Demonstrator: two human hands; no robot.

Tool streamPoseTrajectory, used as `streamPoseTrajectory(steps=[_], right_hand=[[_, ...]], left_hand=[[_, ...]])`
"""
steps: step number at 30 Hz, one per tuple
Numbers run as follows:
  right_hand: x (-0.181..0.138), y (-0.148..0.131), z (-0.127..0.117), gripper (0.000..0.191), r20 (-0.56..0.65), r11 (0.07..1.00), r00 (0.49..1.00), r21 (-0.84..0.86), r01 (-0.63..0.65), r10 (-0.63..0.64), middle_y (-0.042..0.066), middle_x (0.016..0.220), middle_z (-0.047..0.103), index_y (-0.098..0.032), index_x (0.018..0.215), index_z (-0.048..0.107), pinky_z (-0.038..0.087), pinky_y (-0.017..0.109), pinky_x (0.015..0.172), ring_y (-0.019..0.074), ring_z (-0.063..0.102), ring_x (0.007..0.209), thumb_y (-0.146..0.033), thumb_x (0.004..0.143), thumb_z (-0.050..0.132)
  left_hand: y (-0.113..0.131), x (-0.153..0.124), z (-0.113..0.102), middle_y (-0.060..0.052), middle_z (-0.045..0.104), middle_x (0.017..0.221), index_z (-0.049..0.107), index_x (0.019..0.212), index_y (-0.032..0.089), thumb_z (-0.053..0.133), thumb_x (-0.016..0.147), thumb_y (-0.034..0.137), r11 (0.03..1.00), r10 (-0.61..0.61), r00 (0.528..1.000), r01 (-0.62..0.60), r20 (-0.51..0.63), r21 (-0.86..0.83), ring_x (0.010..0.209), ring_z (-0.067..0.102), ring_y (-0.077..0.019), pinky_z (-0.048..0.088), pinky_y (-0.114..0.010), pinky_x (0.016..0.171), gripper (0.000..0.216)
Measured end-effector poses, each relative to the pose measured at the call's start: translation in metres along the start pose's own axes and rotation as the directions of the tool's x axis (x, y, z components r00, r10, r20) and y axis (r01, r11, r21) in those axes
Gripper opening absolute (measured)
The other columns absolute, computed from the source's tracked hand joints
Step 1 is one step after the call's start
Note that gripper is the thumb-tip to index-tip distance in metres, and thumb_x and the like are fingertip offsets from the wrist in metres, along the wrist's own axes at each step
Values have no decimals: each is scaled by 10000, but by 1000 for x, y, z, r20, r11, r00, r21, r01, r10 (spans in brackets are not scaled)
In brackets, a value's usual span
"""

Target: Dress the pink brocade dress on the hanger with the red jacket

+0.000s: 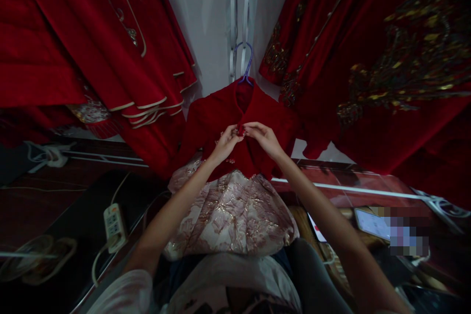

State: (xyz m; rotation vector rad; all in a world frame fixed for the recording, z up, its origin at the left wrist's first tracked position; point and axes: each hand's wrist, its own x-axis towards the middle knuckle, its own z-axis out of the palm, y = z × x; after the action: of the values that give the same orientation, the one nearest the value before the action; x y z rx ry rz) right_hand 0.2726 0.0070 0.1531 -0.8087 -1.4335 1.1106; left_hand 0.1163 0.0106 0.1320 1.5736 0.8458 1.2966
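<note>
A red jacket (206, 117) with a stand-up collar hangs in front of me on a purple hanger (250, 61). Below its hem a pale pink and gold brocade skirt part (235, 211) spreads over my lap. At the jacket's front opening, just under the collar, my left hand (228, 144) pinches the red front edge. Close beside it my right hand (263, 136) pinches the same edge from the other side. Small shiny beaded trims dot the jacket front near my left fingers. What exactly lies between the fingertips is too small to make out.
Red garments with pale piping (128, 68) hang at the left, and red ones with gold embroidery (405, 54) at the right. A power strip (115, 225) rests on a black surface to my left. Phones, one a lit phone (371, 223), lie at my right.
</note>
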Motion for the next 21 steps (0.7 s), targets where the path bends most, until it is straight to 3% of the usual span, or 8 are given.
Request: streamPoseTrajectory(steps=[4, 6, 14, 21], right_hand=[[-8, 13, -4, 368, 32, 998, 997, -24, 64, -63, 32, 1039, 667, -244, 1039, 655, 485, 333, 930, 157, 613, 966, -383, 710, 741], [-10, 17, -4, 367, 31, 996, 997, -39, 78, -77, 30, 1030, 660, -248, 1032, 650, 499, 324, 901, 153, 611, 943, -380, 704, 749], [-4, 18, 3, 349, -116, 993, 990, -93, 74, -84, 21, 885, 666, -226, 885, 632, 526, 329, 834, 151, 626, 811, -426, 640, 781], [-2, 16, 9, 304, -157, 986, 980, -130, 101, -121, 49, 957, 696, -220, 938, 678, 538, 338, 848, 172, 652, 883, -422, 716, 726]], left_hand=[[-9, -8, 5, -34, 673, 910, 526, 1062, 200, 617, 770, 209, 993, -10, 981, -12, -192, -114, 881, 650, -122, 498, -262, 855, 306], [-11, -9, 6, -28, 678, 861, 528, 1031, 199, 646, 762, 232, 993, -11, 974, -16, -224, -116, 850, 661, -126, 507, -280, 856, 296], [-9, -8, -2, -43, 698, 865, 558, 920, 192, 695, 730, 307, 999, 9, 980, -15, -197, -30, 827, 685, -144, 537, -291, 813, 261], [0, -6, -10, -57, 712, 890, 619, 897, 178, 663, 760, 293, 996, 62, 991, -54, -115, 72, 821, 687, -146, 545, -288, 811, 185]])
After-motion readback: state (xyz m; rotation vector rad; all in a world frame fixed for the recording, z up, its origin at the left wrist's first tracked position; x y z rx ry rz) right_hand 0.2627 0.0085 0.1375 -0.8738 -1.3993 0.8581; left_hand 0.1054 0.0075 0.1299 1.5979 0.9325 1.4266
